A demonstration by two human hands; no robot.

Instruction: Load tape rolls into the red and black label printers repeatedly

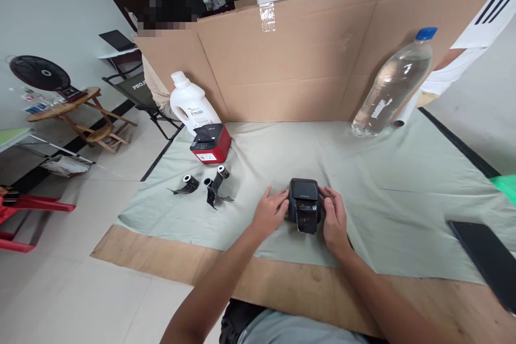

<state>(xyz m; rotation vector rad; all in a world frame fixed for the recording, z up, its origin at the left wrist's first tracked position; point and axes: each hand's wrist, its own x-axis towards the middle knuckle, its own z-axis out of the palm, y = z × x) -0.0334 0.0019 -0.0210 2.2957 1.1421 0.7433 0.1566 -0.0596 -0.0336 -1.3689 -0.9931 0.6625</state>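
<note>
A small black label printer (304, 203) sits on the pale green cloth (382, 188) near the table's front edge, a dark strip hanging from its front slot. My left hand (271, 210) presses against its left side with fingers curled on the casing. Against the printer's right side rests my right hand (334, 216), fingers bent over its edge. Both hands grip the printer between them.
A red and black printer (210, 143) and a white jug (190, 101) stand at the back left, with black ribbon rolls (209, 185) in front. A clear water bottle (393, 83) leans on the cardboard wall (306, 54). A black tablet (486, 258) lies right. Another person's sleeve (484, 27) shows far right.
</note>
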